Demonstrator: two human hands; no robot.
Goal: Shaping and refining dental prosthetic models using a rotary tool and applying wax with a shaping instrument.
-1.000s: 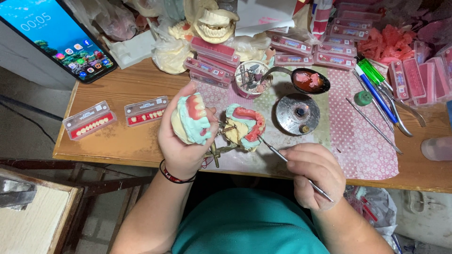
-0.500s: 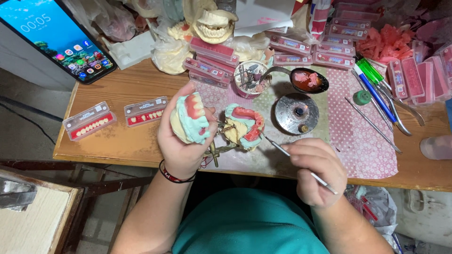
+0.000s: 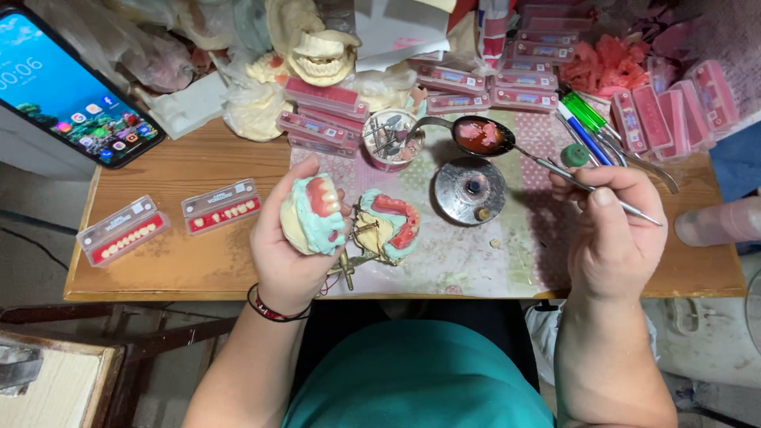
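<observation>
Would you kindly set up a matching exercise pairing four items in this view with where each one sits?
Things:
1. dental model
2. thin metal tool
3. spoon
4. smartphone

Places:
A. far left, off the table's edge
B. in the left hand
C. on the patterned cloth, holding red wax
D. in the right hand

Pairs: 1-B, 2-D, 3-C, 4-A
</observation>
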